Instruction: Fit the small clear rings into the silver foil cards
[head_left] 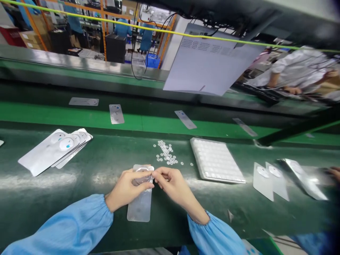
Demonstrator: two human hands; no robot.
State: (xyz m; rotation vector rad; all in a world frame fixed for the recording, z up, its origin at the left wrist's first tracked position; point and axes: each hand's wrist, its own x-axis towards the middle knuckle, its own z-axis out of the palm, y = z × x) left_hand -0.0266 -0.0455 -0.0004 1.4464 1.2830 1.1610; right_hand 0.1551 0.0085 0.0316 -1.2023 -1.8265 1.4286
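Observation:
A flat silver plate point(139, 209) with rounded corners and a round part near its top lies in front of me on the green work surface. My left hand point(126, 186) is laid over its upper half, thumb and index finger either side of the round part, gripping it. At the plate's top right corner my right hand point(172, 186) is closed in a pinch, its fingertips touching the left index finger. Whatever is between those fingertips is too small to make out. Just beyond the hands lies a loose pile of small white rings point(166, 152).
Overlapping silver plates point(47, 152) lie at left. A white gridded pad point(217, 161) sits right of the rings, with more plates point(262, 182) farther right. Single plates point(116, 114) rest on the green belt point(148, 122) behind. Another person's hand point(335, 173) shows at the right edge.

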